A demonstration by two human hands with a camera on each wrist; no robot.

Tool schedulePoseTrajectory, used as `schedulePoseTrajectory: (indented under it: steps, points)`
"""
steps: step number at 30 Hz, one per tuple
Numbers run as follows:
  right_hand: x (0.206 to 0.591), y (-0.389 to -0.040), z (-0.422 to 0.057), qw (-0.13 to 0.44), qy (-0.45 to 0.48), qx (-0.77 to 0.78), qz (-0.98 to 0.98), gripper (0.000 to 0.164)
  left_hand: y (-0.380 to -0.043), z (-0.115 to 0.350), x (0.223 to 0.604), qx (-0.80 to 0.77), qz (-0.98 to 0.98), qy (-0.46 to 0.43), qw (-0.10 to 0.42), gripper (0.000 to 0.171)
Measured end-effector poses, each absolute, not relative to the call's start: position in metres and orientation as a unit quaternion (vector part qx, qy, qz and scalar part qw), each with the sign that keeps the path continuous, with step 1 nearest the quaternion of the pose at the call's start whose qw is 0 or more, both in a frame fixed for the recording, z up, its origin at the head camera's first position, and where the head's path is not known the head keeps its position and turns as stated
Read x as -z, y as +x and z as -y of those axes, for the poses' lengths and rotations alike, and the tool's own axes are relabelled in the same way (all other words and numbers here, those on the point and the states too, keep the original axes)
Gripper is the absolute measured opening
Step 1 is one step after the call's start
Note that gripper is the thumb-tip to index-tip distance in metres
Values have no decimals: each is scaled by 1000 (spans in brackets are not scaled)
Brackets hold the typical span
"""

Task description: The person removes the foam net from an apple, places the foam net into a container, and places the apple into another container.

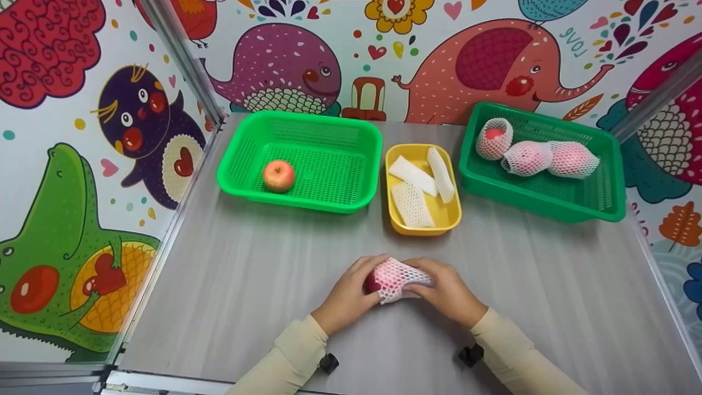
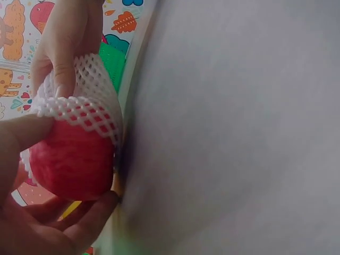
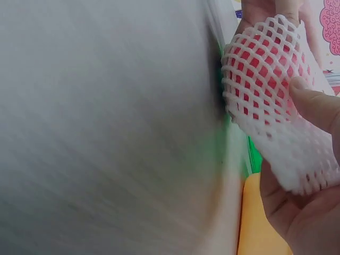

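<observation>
A red apple (image 2: 74, 159) sits partly inside a white foam net sleeve (image 3: 265, 79), with its bare end showing in the left wrist view. My left hand (image 1: 351, 291) grips the apple at that bare end, thumb on the net's edge and fingers curled underneath. On the other side, my right hand (image 1: 447, 288) pinches the narrower, loose end of the net between thumb and fingers. Both hands hold the apple and net just over the front middle of the table. In the right wrist view the net covers most of the apple.
At the back left, a light green basket (image 1: 299, 204) contains one bare apple (image 1: 278, 175). A yellow tray (image 1: 425, 230) holds several loose foam nets (image 1: 412, 204). On the right, a dark green basket (image 1: 543, 200) has three net-wrapped apples (image 1: 526, 158). Grey table (image 1: 247, 307) surrounds my hands.
</observation>
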State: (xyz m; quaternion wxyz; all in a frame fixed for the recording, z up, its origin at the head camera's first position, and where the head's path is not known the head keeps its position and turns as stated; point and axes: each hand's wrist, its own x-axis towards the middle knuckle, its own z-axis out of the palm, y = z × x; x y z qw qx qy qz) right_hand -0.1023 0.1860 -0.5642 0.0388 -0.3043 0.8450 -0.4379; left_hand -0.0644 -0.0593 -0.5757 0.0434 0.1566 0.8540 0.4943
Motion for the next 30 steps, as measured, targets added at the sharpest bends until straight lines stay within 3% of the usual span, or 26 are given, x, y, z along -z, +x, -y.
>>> schedulePoseTrajectory:
  steps: [10, 18, 30]
  points:
    - [555, -110, -193, -15, -254, 438, -862, 23, -64, 66, 579, -497, -856, 138, 25, 64]
    - [539, -121, -203, -43, -200, 437, -876, 22, -62, 74, 581, -487, -865, 121, 23, 52]
    - [502, -156, -217, -127, -200, 430, -871, 22, -55, 76, 581, -479, -869, 122, 29, 51]
